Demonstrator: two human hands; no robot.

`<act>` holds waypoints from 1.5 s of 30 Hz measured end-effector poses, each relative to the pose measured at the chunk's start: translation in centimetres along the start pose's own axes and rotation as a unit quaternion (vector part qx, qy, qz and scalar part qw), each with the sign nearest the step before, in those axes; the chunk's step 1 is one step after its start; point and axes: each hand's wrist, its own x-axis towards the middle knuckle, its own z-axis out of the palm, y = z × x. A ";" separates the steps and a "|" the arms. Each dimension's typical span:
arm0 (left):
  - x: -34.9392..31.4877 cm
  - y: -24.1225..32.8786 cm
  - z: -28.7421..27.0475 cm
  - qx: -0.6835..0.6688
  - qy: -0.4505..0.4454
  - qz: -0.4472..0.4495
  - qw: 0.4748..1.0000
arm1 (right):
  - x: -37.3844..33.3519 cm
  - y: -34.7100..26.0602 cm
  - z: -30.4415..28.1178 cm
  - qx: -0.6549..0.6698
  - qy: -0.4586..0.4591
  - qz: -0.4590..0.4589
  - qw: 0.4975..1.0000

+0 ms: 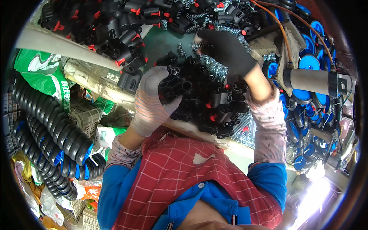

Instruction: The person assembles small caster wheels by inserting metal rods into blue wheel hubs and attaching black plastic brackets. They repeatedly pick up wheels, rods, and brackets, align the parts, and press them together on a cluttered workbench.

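In the middle of the frame, the left hand (153, 99) in a pale striped glove is closed around a black plastic part (173, 85) with round tube holes. The part sits just above a heap of black parts (214, 107) with small red clips, piled on the counter (161, 46).

Up and to the right, the right hand (226, 50) wears a black glove. Its fingers are bent down onto a bunch of shiny metal springs (214, 69), touching them. I cannot tell if it has pinched one.

More black parts with red clips (111, 27) fill the upper left of the frame. Blue and black wheels (306, 61) are stacked on the right side. An orange cord (281, 30) runs over them. On the left, long rows of black wheels (50, 130) lie beside a green and white bag (42, 73).
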 end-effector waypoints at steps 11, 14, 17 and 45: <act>-0.5 4.2 1.9 0.113 -0.024 0.059 0.992 | -11.0 -8.7 0.3 -0.327 0.010 -0.192 0.925; -1.3 5.1 1.9 0.052 -0.017 0.016 0.998 | -12.3 -9.3 0.9 -0.269 0.056 -0.223 0.935; -1.8 5.0 2.2 0.017 -0.015 0.030 0.999 | -12.8 -8.8 1.4 -0.131 0.145 -0.244 0.950; 20.7 -1.7 6.7 0.233 -0.105 0.104 0.961 | -9.7 0.4 0.9 -0.019 0.260 0.040 0.965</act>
